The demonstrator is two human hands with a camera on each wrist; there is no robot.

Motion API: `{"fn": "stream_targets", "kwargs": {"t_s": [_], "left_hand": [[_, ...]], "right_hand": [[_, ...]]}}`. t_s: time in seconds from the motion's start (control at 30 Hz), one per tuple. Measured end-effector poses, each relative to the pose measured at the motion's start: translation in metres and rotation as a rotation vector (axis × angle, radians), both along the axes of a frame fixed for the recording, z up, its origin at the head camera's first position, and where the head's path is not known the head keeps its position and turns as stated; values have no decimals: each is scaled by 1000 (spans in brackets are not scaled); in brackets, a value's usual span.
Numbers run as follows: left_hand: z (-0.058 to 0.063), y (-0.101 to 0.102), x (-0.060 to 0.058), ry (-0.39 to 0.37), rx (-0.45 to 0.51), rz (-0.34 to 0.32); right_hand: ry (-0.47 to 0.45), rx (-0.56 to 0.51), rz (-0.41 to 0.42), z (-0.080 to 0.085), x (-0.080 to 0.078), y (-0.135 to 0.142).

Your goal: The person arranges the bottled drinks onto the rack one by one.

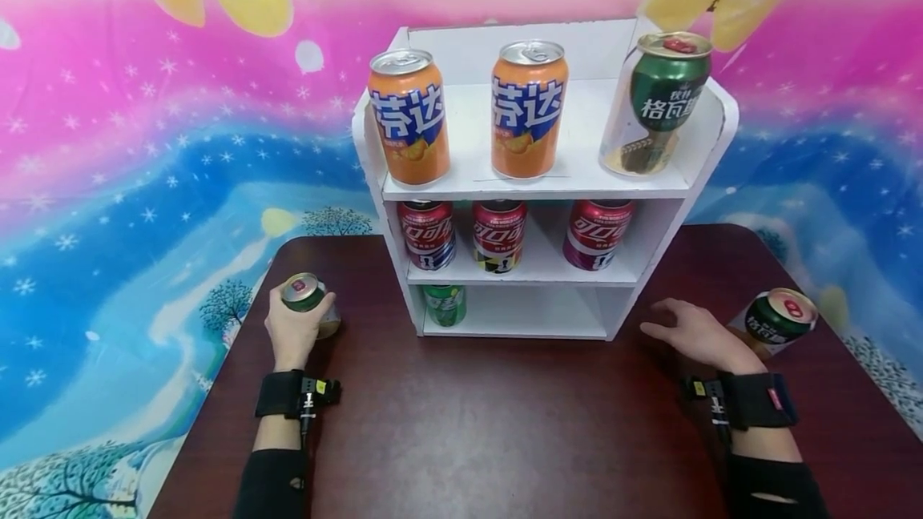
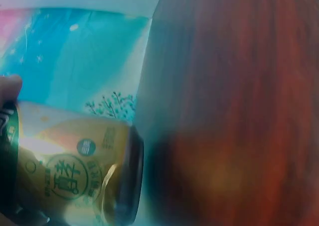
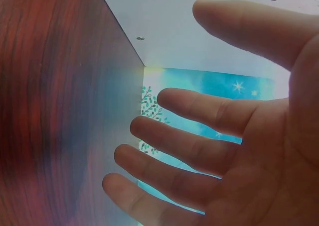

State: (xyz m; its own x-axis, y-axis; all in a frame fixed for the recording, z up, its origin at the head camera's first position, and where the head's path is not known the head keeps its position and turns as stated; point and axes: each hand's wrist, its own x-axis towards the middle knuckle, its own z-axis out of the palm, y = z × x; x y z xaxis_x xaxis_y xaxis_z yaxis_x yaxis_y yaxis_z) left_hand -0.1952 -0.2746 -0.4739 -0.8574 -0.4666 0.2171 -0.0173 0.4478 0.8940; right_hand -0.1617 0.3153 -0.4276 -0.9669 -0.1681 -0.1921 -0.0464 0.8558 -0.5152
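Note:
At the left side of the table, my left hand [image 1: 297, 327] grips a green-and-gold drink can [image 1: 328, 323] by its upper part, thumb and fingers curled round it. In the left wrist view the can's gold lower half [image 2: 75, 166] shows close over the table, with one fingertip [image 2: 11, 88] at the edge. On the right, my right hand [image 1: 695, 333] is held over the table with its fingers spread and nothing in them. The right wrist view shows its palm [image 3: 259, 156] and relaxed fingers. A second green-and-gold can [image 1: 779, 317] stands just right of that hand.
A white three-tier shelf [image 1: 537, 189] stands at the table's back. Its top tier bears two orange soda cans [image 1: 409, 130] and a green-and-gold can [image 1: 659, 106]. Three red cola cans [image 1: 499, 237] occupy the middle tier; a green can [image 1: 445, 307] stands at the bottom left.

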Motion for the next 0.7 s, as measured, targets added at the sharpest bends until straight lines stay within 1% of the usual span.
{"fn": "stream_targets", "kwargs": {"t_s": [0.07, 0.17, 0.27, 0.4, 0.43, 0.53, 0.6, 0.67, 0.7], "left_hand": [[3, 3, 0, 12, -16, -49], [10, 8, 1, 40, -39, -143], [19, 12, 2, 74, -40, -258], [34, 19, 7, 81, -53, -408], [38, 21, 9, 77, -63, -442], [55, 30, 19, 78, -99, -538], [66, 35, 26, 73, -95, -596], [77, 40, 33, 70, -95, -639], [80, 41, 35, 62, -82, -658]], "right_hand": [[-2, -1, 1, 0, 0, 1], [2, -1, 6, -1, -1, 3], [20, -5, 12, -1, -1, 5], [18, -20, 10, 1, -2, 6], [11, -23, 6, 1, -2, 5], [-2, -23, 8, 0, -2, 4], [7, -16, 12, 0, -1, 4], [20, -10, 17, 0, 0, 4], [26, -9, 19, 0, 0, 4]]}}
